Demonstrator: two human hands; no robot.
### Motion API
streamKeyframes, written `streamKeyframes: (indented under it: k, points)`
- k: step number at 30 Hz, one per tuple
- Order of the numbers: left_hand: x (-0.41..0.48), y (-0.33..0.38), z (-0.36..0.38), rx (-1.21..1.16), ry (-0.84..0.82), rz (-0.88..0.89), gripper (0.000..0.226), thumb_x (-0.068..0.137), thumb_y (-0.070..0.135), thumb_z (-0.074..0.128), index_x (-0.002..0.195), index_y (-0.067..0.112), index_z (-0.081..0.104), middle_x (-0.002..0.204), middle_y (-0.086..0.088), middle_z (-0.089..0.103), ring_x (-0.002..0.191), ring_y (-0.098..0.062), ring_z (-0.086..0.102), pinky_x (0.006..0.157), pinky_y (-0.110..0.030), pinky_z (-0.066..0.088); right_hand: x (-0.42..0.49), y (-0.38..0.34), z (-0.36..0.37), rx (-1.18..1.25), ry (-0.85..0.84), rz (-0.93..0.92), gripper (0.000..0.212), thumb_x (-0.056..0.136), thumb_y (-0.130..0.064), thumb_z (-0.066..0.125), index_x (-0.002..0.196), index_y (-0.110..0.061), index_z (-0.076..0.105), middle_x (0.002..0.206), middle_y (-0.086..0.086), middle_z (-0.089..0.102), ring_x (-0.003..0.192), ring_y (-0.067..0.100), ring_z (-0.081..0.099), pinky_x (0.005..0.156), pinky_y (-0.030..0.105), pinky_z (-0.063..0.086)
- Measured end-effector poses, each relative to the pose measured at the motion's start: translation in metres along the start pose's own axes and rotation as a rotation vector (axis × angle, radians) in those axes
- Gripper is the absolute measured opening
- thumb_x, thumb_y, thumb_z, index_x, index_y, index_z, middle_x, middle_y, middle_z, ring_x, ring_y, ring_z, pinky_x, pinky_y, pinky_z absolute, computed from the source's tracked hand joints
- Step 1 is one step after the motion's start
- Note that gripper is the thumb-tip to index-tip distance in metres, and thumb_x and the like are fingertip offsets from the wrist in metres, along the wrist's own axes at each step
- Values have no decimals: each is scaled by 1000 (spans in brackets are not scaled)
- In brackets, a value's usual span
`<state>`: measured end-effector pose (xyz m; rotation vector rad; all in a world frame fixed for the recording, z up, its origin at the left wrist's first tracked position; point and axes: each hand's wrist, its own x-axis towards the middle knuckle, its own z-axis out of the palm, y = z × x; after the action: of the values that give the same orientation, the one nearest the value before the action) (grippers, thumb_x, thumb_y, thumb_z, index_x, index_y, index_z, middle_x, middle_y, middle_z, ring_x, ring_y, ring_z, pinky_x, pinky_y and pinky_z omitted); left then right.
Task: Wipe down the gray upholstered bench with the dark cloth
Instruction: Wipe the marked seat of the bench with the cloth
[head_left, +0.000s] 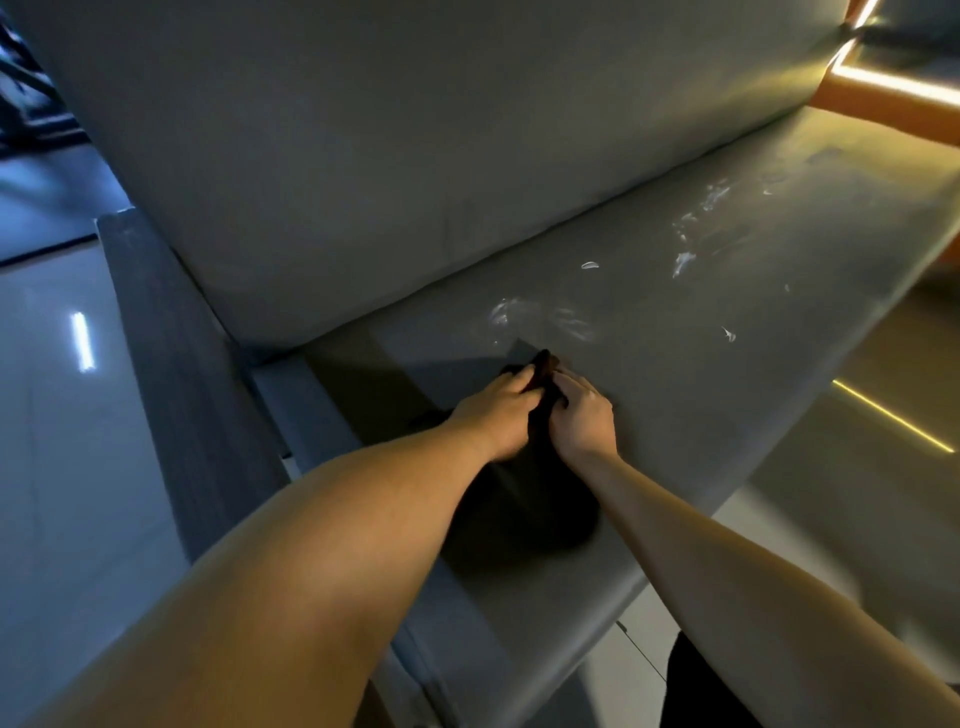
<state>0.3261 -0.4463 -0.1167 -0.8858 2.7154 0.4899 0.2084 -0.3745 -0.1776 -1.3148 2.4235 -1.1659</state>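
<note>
Dark crumpled cloth (519, 509) sits bunched on the gray upholstered desk (727, 374), just below the centre of the frame. Both hands are on its far end, side by side. The left hand (493, 410) and right hand (582, 421) each grip the fabric with curled fingers. White smears (685, 260) streak the seat toward the upper right.

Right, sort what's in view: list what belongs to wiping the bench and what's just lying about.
Belongs to the job:
dark cloth, gripped by the left hand and right hand
gray bench
white smears on its seat

Just there:
glossy floor
orange lit ledge
</note>
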Motion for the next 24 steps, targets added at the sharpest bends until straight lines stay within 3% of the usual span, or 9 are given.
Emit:
streamKeyframes:
  k: [3,8,11,15,18,22,24]
  points:
    - [-3,-17,-3,93,74,-200,65,103,10,40,160,28,15,169,3,-11,155,-25,-2,116,-50,34,-1,2,2,-35,-24,-7,42,97,-3,49,136,-13,63,140,6,61,129,23,56,112,41,41]
    - [-1,-41,-6,17,208,-437,61,105,13,39,161,24,15,169,-4,-9,155,-30,2,118,-48,32,-1,3,1,-75,-74,-5,43,100,-6,45,140,-14,59,144,3,56,132,22,52,105,37,33]
    - [3,-31,-3,-11,217,-326,58,104,12,41,159,21,25,169,-3,-2,155,-27,4,123,-45,24,-1,3,3,-72,-62,-8,43,98,-5,46,138,-13,60,143,3,57,131,21,52,106,37,34]
    - [14,-6,6,-1,151,67,55,101,10,44,155,16,38,168,-2,15,155,-26,10,125,-34,13,3,5,2,-11,-40,2,38,90,-1,51,122,-9,69,127,9,66,118,29,62,101,39,45]
    - [13,-10,5,32,94,103,57,102,11,44,157,20,33,169,0,9,155,-23,7,125,-41,17,4,5,-3,21,-81,19,39,94,-2,48,127,-7,67,132,10,64,124,26,59,108,33,42]
    - [6,-38,-1,143,158,-156,54,106,12,30,159,23,22,168,1,3,155,-27,3,118,-48,31,1,9,-1,35,-74,0,41,97,-1,49,134,-9,64,140,7,61,131,21,55,112,21,31]
    - [5,-61,-4,175,222,-338,55,106,8,26,159,21,19,169,-1,2,155,-31,1,117,-47,33,2,10,-2,48,-88,-3,40,98,-2,49,134,-11,64,141,5,60,132,20,54,113,22,32]
